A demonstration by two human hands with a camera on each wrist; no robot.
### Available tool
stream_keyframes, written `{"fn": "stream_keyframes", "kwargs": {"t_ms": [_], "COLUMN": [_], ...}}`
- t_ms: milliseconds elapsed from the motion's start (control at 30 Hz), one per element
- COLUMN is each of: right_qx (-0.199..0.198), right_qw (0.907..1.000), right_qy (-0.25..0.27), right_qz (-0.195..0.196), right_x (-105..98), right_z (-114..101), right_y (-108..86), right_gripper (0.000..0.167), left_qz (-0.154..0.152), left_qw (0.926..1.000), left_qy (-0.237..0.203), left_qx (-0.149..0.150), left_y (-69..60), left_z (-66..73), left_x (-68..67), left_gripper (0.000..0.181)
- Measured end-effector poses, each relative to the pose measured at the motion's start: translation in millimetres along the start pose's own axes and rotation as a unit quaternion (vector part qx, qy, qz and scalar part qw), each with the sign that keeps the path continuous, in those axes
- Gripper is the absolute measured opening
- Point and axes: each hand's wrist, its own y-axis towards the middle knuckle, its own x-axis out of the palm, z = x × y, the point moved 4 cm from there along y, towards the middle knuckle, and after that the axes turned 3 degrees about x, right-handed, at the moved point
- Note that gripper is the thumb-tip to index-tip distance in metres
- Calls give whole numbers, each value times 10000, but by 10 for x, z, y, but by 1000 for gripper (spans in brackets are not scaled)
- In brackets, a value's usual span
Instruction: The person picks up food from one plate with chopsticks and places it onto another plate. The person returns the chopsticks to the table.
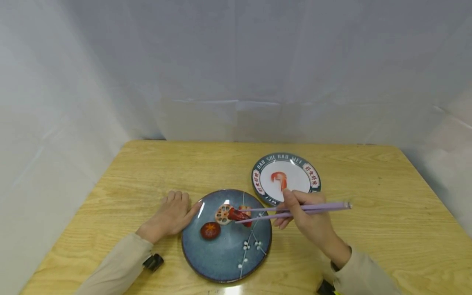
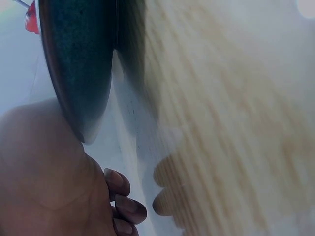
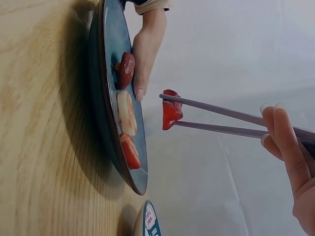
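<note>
The right grip (image 1: 311, 221) holds chopsticks (image 3: 226, 112) pinching red food (image 3: 172, 111), possibly pepper.

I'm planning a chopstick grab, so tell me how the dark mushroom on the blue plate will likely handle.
The mushroom may slip between the chopsticks, since its rounded cap looks glossy. Pushed, it could rock or tip, as the right wrist view shows a stubby stem beneath that domed cap.

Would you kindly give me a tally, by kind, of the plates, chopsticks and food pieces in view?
Plates: 2, the blue plate and the white plate
Chopsticks: 2
Food pieces: 5, the mushroom, lotus root slice, shrimp, held red piece and orange-red piece on the blue plate
Total: 9
</note>
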Motion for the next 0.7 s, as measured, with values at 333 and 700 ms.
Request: {"fn": "stream_keyframes", "kwargs": {"t_ms": [333,700], "right_qx": [274,-89], "right_qw": [9992,9991], "right_qy": [-72,85], "right_qz": [-279,-401], "right_x": [98,167], "right_z": [-93,-73], "right_y": [-7,-51], "right_gripper": [34,31], "left_qz": [-30,110], "left_qw": [10000,9999], "left_qy": [-31,-43], "left_qx": [-5,54], "left_y": [1,-10], "left_z": [27,39], "left_x": [-29,-46], "left_gripper": [44,42]}}
